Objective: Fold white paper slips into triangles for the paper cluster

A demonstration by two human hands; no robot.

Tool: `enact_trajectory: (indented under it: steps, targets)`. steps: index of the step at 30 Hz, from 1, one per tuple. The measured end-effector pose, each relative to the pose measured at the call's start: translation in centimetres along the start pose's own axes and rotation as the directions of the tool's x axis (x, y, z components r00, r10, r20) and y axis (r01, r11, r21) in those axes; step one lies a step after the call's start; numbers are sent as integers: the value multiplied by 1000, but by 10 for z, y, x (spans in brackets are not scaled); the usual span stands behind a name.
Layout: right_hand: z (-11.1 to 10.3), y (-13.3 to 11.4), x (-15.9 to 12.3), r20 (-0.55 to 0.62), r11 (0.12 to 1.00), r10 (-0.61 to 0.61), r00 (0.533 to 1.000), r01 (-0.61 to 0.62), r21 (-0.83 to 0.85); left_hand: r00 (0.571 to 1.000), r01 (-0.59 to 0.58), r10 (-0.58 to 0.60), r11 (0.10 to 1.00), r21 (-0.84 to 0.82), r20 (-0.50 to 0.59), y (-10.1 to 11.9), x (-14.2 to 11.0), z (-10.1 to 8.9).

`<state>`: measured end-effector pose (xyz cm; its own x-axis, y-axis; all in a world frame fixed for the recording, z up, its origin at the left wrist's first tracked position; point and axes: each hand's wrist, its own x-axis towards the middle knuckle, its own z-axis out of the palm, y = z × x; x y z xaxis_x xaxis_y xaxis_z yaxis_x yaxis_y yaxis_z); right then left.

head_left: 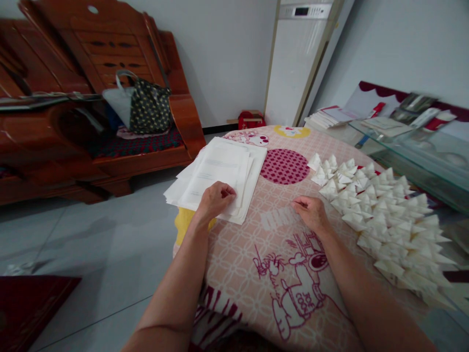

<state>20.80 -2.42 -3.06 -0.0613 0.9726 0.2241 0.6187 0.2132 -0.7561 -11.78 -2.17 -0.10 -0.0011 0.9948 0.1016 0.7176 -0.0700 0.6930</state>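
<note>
Several pale strips [271, 221] just beside right hand [312, 211]; paper stack [222, 166] beneath left hand [216, 199]. Both hands' fingers curled; cannot tell whether either grips anything.

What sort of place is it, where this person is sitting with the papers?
Probably a living room in a home: it has a wooden sofa, what seems a tall air conditioner and a cartoon-printed tablecloth.

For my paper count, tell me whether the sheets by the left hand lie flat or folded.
Flat: the white sheets lie in an uneven stack, edges fanned, faint printing in view on top.
</note>
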Motion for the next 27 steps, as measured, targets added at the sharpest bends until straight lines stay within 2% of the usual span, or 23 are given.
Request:
enact_trajectory:
  steps: [2,4,6,8,12,18,23,27]
  targets:
    - [1,-8,-3,-33,999,25,999,-24,32,1000,1,-1,1000,-23,5,-2,0,-1]
    - [7,-24,-7,-16,988,97,995,-94,122,1000,-1,1,999,-51,6,-5,0,-2]
    - [17,-44,-9,113,956,143,983,-167,242,1000,-6,6,996,-85,9,-8,1,-2]
    - [31,-66,-10,252,943,80,964,-155,294,1000,-9,11,993,-117,15,-11,2,-2]
    - [59,-98,-7,417,966,15,909,-121,229,1000,-11,15,986,-165,26,-14,3,-1]
    - [81,-103,-10,395,990,-16,919,-42,138,1000,0,4,982,-189,19,-13,2,0]
    - [86,-98,-13,350,994,-96,932,74,77,1000,-23,26,976,-215,14,-13,0,0]
    - [87,-97,-13,335,992,-126,934,111,63,998,-35,45,968,-250,32,-14,-1,-1]
